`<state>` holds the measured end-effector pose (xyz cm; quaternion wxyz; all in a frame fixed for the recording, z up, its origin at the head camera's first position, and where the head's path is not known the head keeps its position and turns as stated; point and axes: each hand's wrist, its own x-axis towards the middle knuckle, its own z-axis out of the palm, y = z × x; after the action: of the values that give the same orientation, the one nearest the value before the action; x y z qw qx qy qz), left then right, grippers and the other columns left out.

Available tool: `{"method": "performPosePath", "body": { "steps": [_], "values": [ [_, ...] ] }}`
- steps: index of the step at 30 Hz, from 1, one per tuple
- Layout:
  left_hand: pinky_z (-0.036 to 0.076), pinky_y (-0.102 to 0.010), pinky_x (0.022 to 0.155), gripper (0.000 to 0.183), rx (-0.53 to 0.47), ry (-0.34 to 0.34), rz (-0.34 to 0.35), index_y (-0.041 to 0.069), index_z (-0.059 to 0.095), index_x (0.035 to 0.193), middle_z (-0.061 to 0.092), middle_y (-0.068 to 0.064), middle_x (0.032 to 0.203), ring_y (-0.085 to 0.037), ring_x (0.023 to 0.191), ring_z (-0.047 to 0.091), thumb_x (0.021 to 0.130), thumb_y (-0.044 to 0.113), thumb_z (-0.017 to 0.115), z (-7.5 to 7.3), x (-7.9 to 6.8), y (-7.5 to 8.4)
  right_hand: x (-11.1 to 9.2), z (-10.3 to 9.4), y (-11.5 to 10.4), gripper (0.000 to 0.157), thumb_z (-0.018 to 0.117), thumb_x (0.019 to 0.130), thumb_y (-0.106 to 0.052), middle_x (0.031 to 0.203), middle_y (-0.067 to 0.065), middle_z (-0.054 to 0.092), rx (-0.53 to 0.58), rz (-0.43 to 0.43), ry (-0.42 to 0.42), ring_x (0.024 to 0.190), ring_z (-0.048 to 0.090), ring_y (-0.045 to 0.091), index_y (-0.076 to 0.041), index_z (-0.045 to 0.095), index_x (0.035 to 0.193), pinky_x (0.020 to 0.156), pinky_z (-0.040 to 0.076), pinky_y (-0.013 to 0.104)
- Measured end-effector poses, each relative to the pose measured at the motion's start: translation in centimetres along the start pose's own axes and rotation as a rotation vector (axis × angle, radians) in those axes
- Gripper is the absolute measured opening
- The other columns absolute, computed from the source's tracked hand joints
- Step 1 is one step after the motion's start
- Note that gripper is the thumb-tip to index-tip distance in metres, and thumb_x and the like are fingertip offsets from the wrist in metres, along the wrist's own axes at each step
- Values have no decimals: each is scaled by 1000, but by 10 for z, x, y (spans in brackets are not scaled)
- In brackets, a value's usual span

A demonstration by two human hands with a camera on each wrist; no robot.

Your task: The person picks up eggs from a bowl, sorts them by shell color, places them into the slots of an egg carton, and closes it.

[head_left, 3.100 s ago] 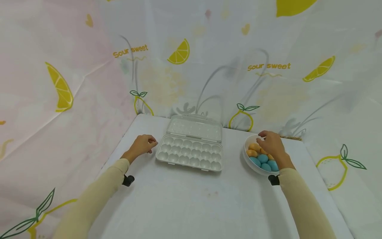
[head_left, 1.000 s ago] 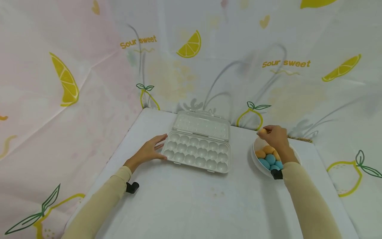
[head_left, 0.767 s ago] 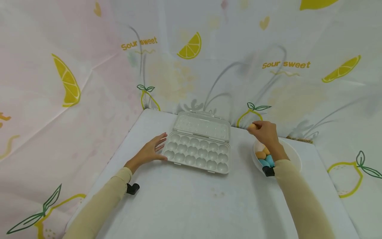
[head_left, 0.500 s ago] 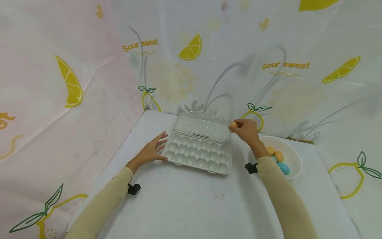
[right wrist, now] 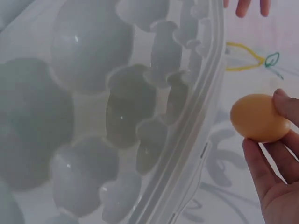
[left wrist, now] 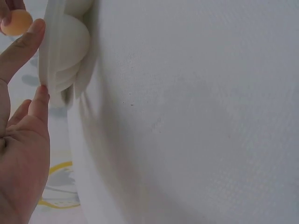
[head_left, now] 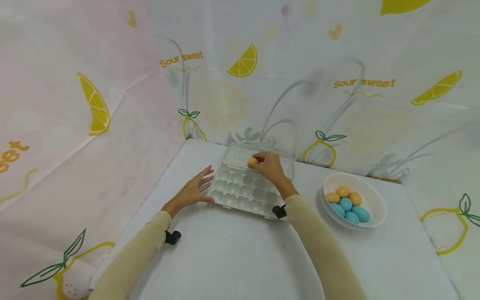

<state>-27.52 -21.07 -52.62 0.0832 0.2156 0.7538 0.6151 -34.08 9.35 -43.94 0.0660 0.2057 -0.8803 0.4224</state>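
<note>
Above the far edge of the ridged, round-cupped white plastic tray (head_left: pixel 245 191), the right hand (head_left: pixel 268 164) pinches a smooth orange egg (right wrist: pixel 260 118) between thumb and fingertips. At the left, the left hand (head_left: pixel 192 192) is spread, fingertips against the tray's end. A clear lid (head_left: pixel 236 156) lies open beyond; rightward, a smooth, rounded white bowl (head_left: pixel 375 202) holds orange and blue eggs (head_left: pixel 346 204).
</note>
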Motion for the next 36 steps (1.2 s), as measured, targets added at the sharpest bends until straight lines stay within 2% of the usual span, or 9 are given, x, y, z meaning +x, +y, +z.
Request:
{"method": "performPosePath", "body": {
  "steps": [4,9,14,17,21,25,29,36],
  "values": [
    [34,-38,112,122,-1,-18,-2,11,9,158,17,-20,159,-37,143,25,65,-7,86,-2,0,0,5,23,-6,36,82,81,-18,109,12,71,-28,-4,-42,91,70,24,-1,73,111,73,60,30],
    [34,-36,113,120,-2,-55,-10,17,11,158,17,-18,160,-34,144,24,67,-14,82,-7,2,2,13,45,-10,38,80,82,-21,108,11,72,-36,-21,-98,93,70,22,0,72,113,77,59,29],
    [34,-37,113,119,-6,-75,3,21,13,158,17,-19,159,-34,144,23,67,-14,82,-9,7,5,17,63,-18,34,81,81,-17,105,10,73,-17,-22,-93,94,70,23,0,74,108,81,59,30],
    [33,-40,113,120,-6,-75,4,21,12,158,16,-20,159,-37,144,23,67,-13,83,-8,7,8,17,75,-20,30,81,81,-16,104,9,73,-44,-20,-99,94,70,22,-1,74,106,82,58,29],
    [33,-43,113,121,3,-73,-10,20,10,158,16,-21,159,-38,143,23,67,-11,83,-5,5,8,15,86,-18,31,79,83,-18,106,8,73,-83,-11,-132,97,69,21,-1,74,108,83,57,28],
    [34,-40,113,121,1,-73,-17,23,12,158,16,-19,159,-37,143,24,67,-8,84,-4,4,6,13,94,-14,30,78,84,-17,109,8,72,-105,-5,-143,99,68,22,-2,73,110,84,57,28],
    [34,-39,112,120,-5,-76,-9,24,13,158,16,-20,159,-37,143,24,67,-8,84,-4,3,7,13,100,-13,29,77,85,-14,110,11,71,-118,-10,-136,100,68,24,-1,73,111,85,57,30],
    [33,-40,113,118,13,-93,-8,24,11,158,15,-20,160,-37,144,23,69,-8,83,-6,2,7,12,112,-13,34,80,83,-17,111,11,71,-138,-11,-107,102,67,25,0,73,112,87,56,33]
  ]
}}
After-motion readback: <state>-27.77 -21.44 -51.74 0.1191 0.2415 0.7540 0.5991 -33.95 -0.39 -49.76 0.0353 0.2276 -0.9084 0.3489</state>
